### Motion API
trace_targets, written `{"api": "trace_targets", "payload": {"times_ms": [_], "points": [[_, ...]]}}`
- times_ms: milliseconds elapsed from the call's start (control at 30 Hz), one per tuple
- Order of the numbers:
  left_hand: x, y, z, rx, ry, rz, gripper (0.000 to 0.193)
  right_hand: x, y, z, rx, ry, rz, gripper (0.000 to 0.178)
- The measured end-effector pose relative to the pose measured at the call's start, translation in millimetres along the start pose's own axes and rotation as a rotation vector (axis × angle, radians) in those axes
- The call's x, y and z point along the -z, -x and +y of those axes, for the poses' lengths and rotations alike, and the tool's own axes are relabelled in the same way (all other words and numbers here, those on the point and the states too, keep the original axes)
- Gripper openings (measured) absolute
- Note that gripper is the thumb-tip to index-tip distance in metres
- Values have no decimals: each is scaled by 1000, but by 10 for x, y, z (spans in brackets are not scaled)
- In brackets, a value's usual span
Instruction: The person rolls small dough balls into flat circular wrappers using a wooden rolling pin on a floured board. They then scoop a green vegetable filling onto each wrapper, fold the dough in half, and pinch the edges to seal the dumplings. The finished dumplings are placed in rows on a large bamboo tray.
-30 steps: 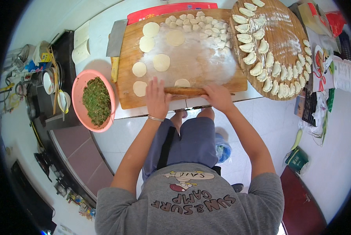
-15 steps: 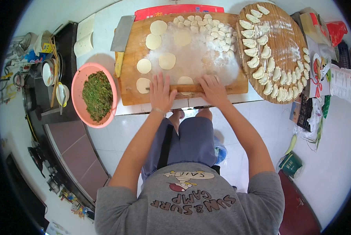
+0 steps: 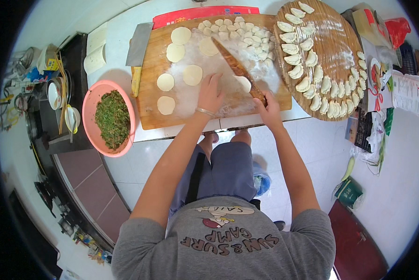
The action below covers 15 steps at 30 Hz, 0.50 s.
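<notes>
My right hand (image 3: 269,111) grips the near end of a wooden rolling pin (image 3: 233,63), which slants away to the far left above the floured cutting board (image 3: 151,116). Partly behind the pin shows a small dough wrapper (image 3: 243,84); whether the two touch I cannot tell. My left hand (image 3: 210,95) is over the board, fingers stretched forward and nothing visible in them. Left of it lie several flat round wrappers (image 3: 165,82), with another wrapper (image 3: 192,74) just beyond. Small dough pieces (image 3: 254,39) are heaped at the board's far right.
A cleaver (image 3: 139,46) rests along the board's left edge, next to a pink bowl (image 3: 88,116) of green filling. On the right, a round wooden board (image 3: 338,46) carries rows of folded dumplings (image 3: 331,88). A red box (image 3: 205,15) lies behind the cutting board.
The rolling pin has swung from lying crosswise under both hands to a slant in my right hand alone. My left hand has let go and moved right. The wrapper under the pin has shifted right.
</notes>
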<state>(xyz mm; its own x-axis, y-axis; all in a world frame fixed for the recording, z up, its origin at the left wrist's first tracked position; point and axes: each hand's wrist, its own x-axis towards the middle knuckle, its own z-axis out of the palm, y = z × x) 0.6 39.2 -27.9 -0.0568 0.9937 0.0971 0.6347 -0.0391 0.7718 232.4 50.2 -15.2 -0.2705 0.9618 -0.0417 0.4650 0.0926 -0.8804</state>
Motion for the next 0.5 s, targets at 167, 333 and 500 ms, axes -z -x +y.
{"api": "trace_targets", "payload": {"times_ms": [167, 333, 500], "points": [[-330, -321, 35, 400, 1061, -278, 50, 138, 21, -26, -333, -477, -159, 22], [-217, -328, 288, 653, 1555, -404, 33, 195, 57, -182, -441, -528, -224, 26], [-220, -106, 90, 800, 947, -231, 29, 146, 23, -142, -10, 257, 141, 32]]}}
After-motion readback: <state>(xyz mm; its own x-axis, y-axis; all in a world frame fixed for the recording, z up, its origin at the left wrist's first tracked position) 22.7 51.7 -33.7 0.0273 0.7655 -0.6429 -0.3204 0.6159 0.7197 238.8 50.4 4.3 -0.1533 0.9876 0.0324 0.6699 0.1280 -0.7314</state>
